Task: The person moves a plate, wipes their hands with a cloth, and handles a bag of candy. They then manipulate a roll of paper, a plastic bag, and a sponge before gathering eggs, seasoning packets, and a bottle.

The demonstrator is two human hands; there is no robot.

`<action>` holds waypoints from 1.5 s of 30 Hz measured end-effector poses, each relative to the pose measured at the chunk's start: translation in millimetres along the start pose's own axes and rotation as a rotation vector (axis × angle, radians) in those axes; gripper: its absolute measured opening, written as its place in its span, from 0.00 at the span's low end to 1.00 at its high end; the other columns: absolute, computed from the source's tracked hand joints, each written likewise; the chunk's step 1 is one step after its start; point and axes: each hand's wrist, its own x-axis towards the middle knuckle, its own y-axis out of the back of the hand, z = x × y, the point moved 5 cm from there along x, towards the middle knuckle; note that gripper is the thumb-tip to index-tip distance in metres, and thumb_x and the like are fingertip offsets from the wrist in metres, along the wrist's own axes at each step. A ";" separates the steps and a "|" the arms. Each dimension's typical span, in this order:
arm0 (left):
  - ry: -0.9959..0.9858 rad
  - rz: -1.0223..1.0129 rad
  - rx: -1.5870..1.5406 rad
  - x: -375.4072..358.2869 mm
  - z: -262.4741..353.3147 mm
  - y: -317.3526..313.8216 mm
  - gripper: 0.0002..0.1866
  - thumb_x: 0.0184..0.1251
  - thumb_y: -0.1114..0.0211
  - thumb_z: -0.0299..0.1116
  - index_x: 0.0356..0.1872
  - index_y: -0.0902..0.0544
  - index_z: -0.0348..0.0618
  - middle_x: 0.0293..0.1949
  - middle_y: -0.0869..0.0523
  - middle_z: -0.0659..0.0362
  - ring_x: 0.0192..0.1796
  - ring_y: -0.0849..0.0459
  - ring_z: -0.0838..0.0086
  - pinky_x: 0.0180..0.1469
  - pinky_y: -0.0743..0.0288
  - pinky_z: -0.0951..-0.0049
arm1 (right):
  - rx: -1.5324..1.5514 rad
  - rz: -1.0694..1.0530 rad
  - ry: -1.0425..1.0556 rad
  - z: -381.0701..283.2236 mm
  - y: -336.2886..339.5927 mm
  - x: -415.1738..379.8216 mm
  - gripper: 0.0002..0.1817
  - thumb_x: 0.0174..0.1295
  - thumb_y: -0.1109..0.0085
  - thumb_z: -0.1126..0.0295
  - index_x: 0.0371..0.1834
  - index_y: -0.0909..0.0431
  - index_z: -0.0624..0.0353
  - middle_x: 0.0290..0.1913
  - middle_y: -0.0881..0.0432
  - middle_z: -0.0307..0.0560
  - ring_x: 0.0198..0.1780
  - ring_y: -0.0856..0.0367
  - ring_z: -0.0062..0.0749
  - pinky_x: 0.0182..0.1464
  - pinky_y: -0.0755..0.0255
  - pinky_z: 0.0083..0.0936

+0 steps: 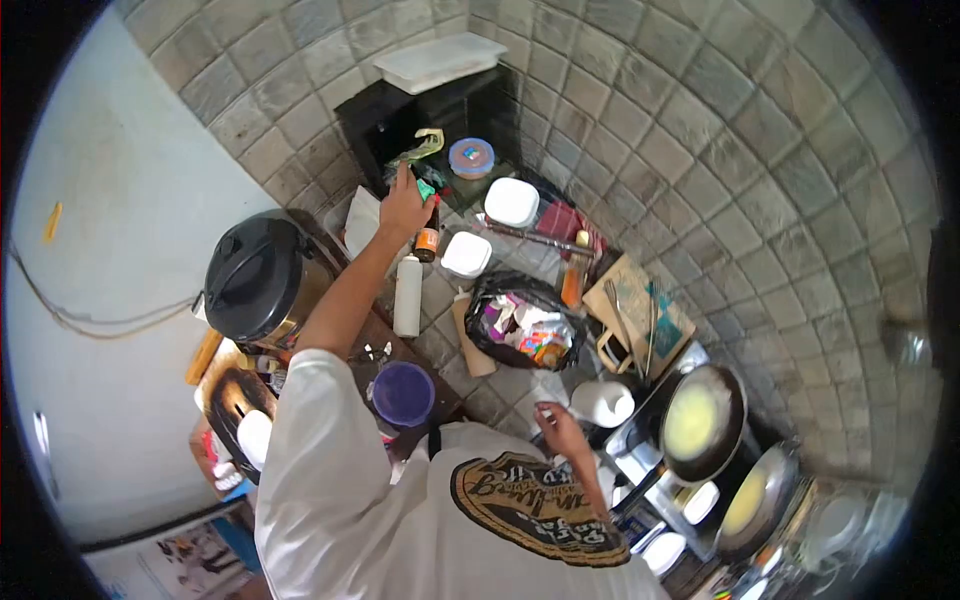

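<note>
My left hand [405, 208] reaches out over the back left of the counter, its fingers bent by a crumpled green wrapper [426, 189]. Past the fingertips lies a yellowish-green strip [429, 143]. Exactly what sits in the grip is partly hidden by the hand. Just below stands a dark bottle [427, 240] with an orange label, beside a white squeeze bottle [407, 297]. Near my body, my right hand [562, 432] hovers with loosely curled fingers, and nothing shows in it. Close to it are a white container [603, 404] and a black bag of colourful wrappers [527, 335].
Two pans [703, 424] with yellow contents sit on the stove at right. A large dark-lidded pot [257, 278] and a purple-lidded tub [403, 393] stand at left. White tubs [512, 203], a round lidded container [471, 158] and a board with tongs [640, 312] line the back.
</note>
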 end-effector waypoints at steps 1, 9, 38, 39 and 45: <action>-0.076 0.016 -0.025 -8.6 12.3 1.5 0.37 0.54 0.41 0.43 0.57 0.43 0.25 0.62 0.46 0.44 0.57 0.36 0.50 0.53 0.33 0.61 | -0.008 0.008 0.027 -2.9 0.4 -0.7 0.16 0.57 0.47 0.64 0.44 0.27 0.62 0.38 0.23 0.54 0.31 0.23 0.37 0.35 0.30 0.27; -0.409 -0.224 -0.158 -104.7 129.3 -0.7 0.40 0.53 0.39 0.43 0.57 0.44 0.20 0.59 0.43 0.36 0.60 0.40 0.48 0.61 0.43 0.66 | 0.081 -0.042 0.090 -2.9 -7.6 -6.9 0.14 0.58 0.48 0.66 0.43 0.27 0.63 0.42 0.24 0.51 0.35 0.23 0.36 0.38 0.30 0.26; -0.318 -0.579 -0.483 -324.4 122.6 -139.2 0.21 0.51 0.38 0.42 0.44 0.24 0.41 0.52 0.30 0.42 0.56 0.32 0.53 0.54 0.35 0.59 | -0.025 -0.075 -0.028 56.5 -45.7 -83.5 0.23 0.56 0.50 0.55 0.46 0.29 0.65 0.44 0.25 0.61 0.49 0.28 0.49 0.49 0.34 0.34; -0.314 -0.388 -0.558 -302.5 122.8 -128.6 0.19 0.51 0.38 0.42 0.42 0.23 0.43 0.49 0.27 0.42 0.54 0.30 0.52 0.54 0.34 0.60 | -0.027 -0.024 -0.012 56.2 -44.6 -86.7 0.21 0.56 0.48 0.57 0.45 0.28 0.64 0.42 0.24 0.58 0.45 0.26 0.47 0.46 0.33 0.33; -0.018 -0.183 -0.421 -186.4 73.0 -149.9 0.21 0.50 0.37 0.45 0.42 0.22 0.43 0.42 0.21 0.47 0.46 0.25 0.55 0.48 0.31 0.66 | 0.091 0.128 -0.154 69.7 -55.4 -107.1 0.21 0.56 0.48 0.56 0.46 0.27 0.60 0.43 0.24 0.59 0.47 0.27 0.50 0.48 0.34 0.33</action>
